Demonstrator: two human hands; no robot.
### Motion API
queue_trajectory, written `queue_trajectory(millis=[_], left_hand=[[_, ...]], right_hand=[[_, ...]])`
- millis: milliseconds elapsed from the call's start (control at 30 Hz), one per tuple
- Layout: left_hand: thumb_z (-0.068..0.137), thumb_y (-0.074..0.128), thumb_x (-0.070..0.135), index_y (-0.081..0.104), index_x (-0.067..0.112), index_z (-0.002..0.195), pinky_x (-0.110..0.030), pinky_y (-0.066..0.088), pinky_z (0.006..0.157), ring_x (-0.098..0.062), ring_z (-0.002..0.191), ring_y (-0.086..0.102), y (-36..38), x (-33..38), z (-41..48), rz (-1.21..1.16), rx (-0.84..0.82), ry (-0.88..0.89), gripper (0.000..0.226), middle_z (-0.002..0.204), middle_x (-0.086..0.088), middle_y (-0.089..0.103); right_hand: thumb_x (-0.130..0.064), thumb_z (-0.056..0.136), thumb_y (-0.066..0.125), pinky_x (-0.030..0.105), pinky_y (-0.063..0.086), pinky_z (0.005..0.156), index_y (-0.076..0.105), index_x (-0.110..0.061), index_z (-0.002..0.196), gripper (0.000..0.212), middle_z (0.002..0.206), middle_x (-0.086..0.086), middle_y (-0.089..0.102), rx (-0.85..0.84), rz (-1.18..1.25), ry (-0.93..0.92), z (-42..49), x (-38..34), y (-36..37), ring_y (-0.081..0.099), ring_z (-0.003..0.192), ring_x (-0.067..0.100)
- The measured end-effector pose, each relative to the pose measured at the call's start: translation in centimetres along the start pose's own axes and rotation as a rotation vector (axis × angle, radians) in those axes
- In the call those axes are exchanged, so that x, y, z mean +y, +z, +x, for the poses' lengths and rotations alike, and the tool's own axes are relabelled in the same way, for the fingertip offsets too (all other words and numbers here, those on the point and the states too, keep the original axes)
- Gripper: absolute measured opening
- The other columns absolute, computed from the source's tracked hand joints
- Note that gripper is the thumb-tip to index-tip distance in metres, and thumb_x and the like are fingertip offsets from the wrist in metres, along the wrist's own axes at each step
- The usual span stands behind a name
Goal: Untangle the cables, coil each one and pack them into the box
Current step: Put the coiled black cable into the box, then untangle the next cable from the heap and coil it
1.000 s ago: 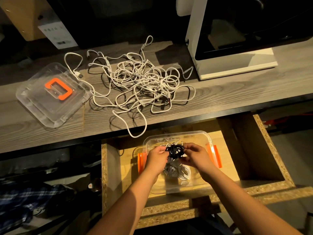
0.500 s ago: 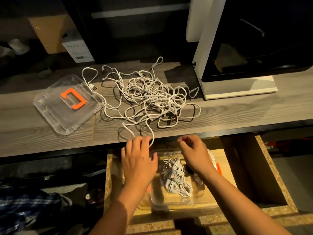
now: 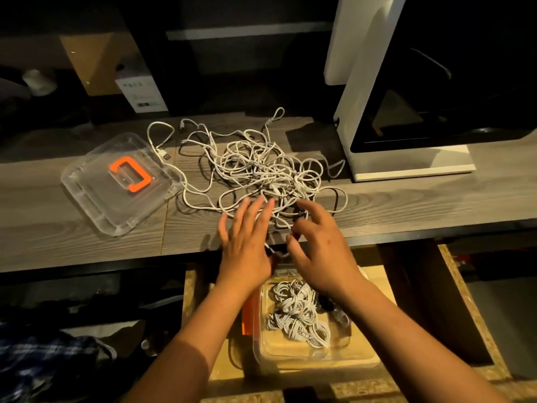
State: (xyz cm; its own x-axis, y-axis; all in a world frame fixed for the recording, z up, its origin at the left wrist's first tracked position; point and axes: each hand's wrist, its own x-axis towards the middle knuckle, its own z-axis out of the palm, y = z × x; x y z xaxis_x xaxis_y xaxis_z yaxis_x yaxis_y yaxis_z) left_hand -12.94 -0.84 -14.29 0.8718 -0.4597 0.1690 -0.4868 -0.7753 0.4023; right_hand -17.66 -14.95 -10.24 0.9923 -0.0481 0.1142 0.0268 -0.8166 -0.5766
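Left hand (image 3: 247, 237) now over wooden desk (image 3: 406, 205)

Tangled cables (image 3: 261, 170) lie central on the tabletop (image 3: 406, 205), a lid (image 3: 116, 184) to their left, a machine (image 3: 406, 158) behind right. Below its front edge, a drawer (image 3: 453, 286) holds the box (image 3: 290, 359), coiled cables (image 3: 296, 309) in it. The left hand (image 3: 247, 237) and right hand (image 3: 322, 248) are over the tangle's near side.
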Motion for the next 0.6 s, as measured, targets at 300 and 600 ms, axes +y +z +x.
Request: queue_trajectory(millis=[300, 600], left_hand=[[0.082, 0.063, 0.019, 0.065, 0.017, 0.091, -0.044, 0.022, 0.109, -0.022, 0.109, 0.062, 3.5, 3.2, 5.7, 0.036, 0.136, 0.113, 0.01, 0.101, -0.004, 0.071], [0.07, 0.075, 0.016, 0.071, 0.023, 0.098, -0.058, 0.009, 0.109, -0.029, 0.12, 0.051, 1.7, 4.4, 7.3, 0.323, 0.035, 0.14, 0.029, 0.124, 0.0, 0.061]], right_hand=[[-0.006, 0.097, 0.037, 0.032, 0.046, 0.075, 0.049, -0.017, 0.069, 0.032, 0.071, 0.003, 0.061, 0.308, 1.231, 0.408, -0.2, -1.4, -3.1, 0.057, 0.071, 0.015], [-0.014, 0.079, 0.071, 0.028, 0.049, 0.065, 0.045, -0.027, 0.113, 0.045, 0.088, -0.006, 0.053, 0.144, 0.424, 0.453, 0.4, 2.2, -6.0, 0.052, 0.071, 0.006]])
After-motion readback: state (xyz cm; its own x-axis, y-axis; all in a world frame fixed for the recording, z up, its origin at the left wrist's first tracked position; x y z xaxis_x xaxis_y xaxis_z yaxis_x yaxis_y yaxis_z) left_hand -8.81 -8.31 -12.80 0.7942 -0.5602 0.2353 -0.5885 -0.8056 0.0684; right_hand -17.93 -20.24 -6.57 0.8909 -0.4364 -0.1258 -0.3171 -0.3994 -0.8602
